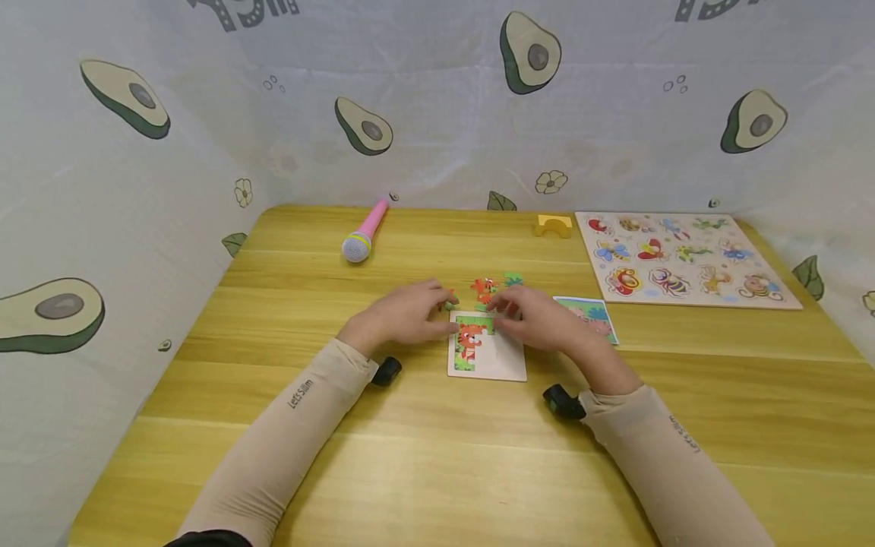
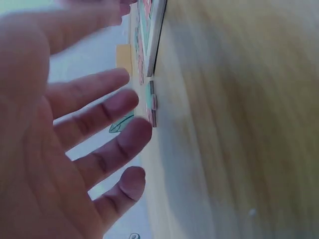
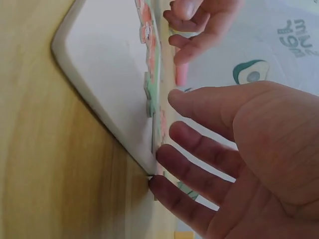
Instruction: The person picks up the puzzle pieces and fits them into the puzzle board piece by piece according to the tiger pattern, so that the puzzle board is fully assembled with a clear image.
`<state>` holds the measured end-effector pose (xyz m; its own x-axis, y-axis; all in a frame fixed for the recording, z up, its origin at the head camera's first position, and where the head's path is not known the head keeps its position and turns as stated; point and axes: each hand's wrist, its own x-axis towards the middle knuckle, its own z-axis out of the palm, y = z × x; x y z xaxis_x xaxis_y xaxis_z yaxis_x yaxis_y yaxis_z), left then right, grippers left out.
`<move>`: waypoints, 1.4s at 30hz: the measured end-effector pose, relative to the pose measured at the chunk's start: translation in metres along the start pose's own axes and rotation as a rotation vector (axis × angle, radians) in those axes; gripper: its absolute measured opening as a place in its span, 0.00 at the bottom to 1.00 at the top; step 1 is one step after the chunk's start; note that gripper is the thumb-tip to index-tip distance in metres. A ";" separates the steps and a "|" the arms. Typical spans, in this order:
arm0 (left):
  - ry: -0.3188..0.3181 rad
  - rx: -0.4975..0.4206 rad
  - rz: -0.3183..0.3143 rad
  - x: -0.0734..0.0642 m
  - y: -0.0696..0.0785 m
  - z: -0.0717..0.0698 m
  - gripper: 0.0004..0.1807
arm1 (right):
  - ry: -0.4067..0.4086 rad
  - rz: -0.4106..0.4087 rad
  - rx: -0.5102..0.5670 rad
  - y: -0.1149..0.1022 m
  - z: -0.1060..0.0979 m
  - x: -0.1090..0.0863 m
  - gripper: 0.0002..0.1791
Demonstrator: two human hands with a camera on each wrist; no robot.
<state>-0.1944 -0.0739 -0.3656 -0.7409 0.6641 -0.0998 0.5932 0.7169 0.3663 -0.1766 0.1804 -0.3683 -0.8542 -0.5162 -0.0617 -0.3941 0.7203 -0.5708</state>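
Observation:
A small square puzzle board (image 1: 499,360) lies on the table between my hands. Joined pieces showing an orange tiger (image 1: 471,336) on green fill its left side and top; the lower right is bare. My left hand (image 1: 408,313) hovers at the board's upper left, fingers spread and slightly bent, with nothing in its grasp. Beside its fingertips is a loose puzzle piece (image 1: 447,298), partly hidden. My right hand (image 1: 536,317) is over the board's upper right corner, fingers loosely bent and holding nothing. An orange puzzle piece (image 1: 484,289) and a green puzzle piece (image 1: 513,281) lie behind the board.
A picture card (image 1: 601,313) lies right of my right hand, partly covered by it. Farther right is a large wooden insect board (image 1: 690,262). A yellow arch block (image 1: 553,226) and a pink toy microphone (image 1: 365,234) are near the table's back edge, before a patterned cloth.

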 end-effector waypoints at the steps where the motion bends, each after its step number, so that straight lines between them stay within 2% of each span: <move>1: -0.017 -0.016 0.006 -0.001 0.000 0.000 0.34 | 0.011 0.008 0.005 0.000 0.000 0.001 0.12; 5: -0.072 -0.022 0.007 -0.003 0.001 0.001 0.48 | 0.045 0.041 0.014 -0.001 0.001 0.003 0.13; 9: -0.088 0.002 0.030 -0.005 0.002 0.002 0.53 | 0.070 0.108 -0.014 0.000 -0.001 0.007 0.15; 13: -0.089 0.021 0.055 -0.005 0.004 0.002 0.55 | 0.076 0.153 -0.051 0.002 -0.007 0.016 0.17; 19: -0.090 0.047 0.042 -0.006 0.005 0.003 0.54 | 0.042 0.209 -0.110 -0.002 -0.015 0.037 0.20; 23: -0.096 0.049 0.038 -0.006 0.004 0.003 0.54 | 0.014 0.242 -0.154 -0.003 -0.014 0.049 0.20; 31: -0.107 0.062 0.058 -0.004 0.005 0.003 0.56 | 0.040 0.255 -0.164 -0.006 -0.010 0.060 0.16; 42: -0.130 0.055 0.052 -0.004 0.005 0.004 0.57 | 0.035 0.252 -0.206 -0.009 -0.008 0.070 0.20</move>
<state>-0.1871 -0.0715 -0.3672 -0.6638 0.7202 -0.2017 0.6492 0.6887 0.3229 -0.2355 0.1422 -0.3609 -0.9432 -0.2963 -0.1499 -0.2263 0.9039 -0.3629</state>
